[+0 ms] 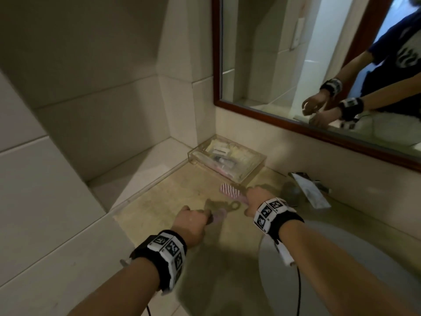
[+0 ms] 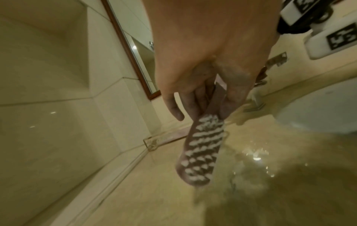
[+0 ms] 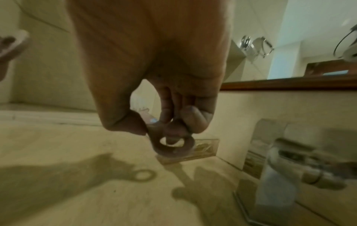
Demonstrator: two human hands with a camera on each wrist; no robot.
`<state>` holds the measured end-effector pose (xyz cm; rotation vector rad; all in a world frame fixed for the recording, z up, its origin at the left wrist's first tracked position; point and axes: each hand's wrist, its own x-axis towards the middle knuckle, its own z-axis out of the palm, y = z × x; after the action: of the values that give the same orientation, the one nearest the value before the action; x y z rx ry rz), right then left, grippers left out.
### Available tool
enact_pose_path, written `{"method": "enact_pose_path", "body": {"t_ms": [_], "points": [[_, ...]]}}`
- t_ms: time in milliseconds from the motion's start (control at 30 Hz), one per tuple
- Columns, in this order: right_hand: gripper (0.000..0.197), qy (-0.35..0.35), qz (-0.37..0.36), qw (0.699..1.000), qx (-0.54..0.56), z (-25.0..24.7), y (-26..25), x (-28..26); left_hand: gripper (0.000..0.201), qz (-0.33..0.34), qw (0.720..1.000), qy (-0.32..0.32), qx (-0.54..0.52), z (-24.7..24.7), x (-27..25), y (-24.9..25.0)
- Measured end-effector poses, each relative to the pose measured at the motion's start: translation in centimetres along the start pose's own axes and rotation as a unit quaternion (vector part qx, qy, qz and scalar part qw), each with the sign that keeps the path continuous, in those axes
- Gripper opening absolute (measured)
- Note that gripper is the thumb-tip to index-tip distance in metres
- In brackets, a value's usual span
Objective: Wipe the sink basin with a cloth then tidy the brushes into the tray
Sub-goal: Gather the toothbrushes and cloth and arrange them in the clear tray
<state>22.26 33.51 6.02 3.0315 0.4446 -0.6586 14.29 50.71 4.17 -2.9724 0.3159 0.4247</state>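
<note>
I am looking at pale tiled walls (image 1: 95, 106) meeting in the far left corner. A wood-framed mirror (image 1: 262, 110) is hanging on the far right wall, and a beige stone counter (image 1: 159, 201) is catching dim, yellowish light.

Leaving open worktop (image 1: 159, 201) between both hands and the clear tray (image 1: 227, 158). Closing off the left side: tiled ledge (image 1: 136, 169) and wall. Blocking the right: faucet (image 1: 309, 190). Overhanging the tray's far edge: mirror frame (image 1: 296, 124). Tray already holding small items.
</note>
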Motion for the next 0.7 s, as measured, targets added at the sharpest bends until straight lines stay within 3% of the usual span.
{"method": "enact_pose_path", "body": {"t_ms": [100, 233, 333, 400, 533, 700], "points": [[0.037, 0.035, 0.028, 0.998, 0.042, -0.9, 0.7, -3.8, 0.05, -0.008, 0.999, 0.05, -0.014, -1.1, -2.0, 1.4], [0.044, 0.069, 0.053, 0.992, 0.096, -0.8, 1.9, -10.0, 0.049, 0.024, 0.997, 0.077, -0.015, -2.0, -4.9, 4.9], [0.031, 0.074, 0.072, 0.989, 0.105, 0.7, 3.7, -14.6, 0.047, 0.069, 0.995, 0.071, 0.005, -2.6, -6.4, 8.7], [0.025, 0.086, 0.113, 0.983, 0.12, 1.9, 5.6, -18.0, 0.048, 0.107, 0.991, 0.073, 0.019, -3.1, -7.0, 11.8], [0.039, 0.087, 0.202, 0.967, 0.127, 3.7, 10.8, -25.1, 0.037, 0.181, 0.98, 0.078, 0.023, -4.0, -7.6, 19.1], [0.029, 0.084, 0.306, 0.937, 0.148, 6.1, 18.6, -33.5, 0.03, 0.263, 0.962, 0.068, 0.024, -4.9, -8.0, 29.0]]}}
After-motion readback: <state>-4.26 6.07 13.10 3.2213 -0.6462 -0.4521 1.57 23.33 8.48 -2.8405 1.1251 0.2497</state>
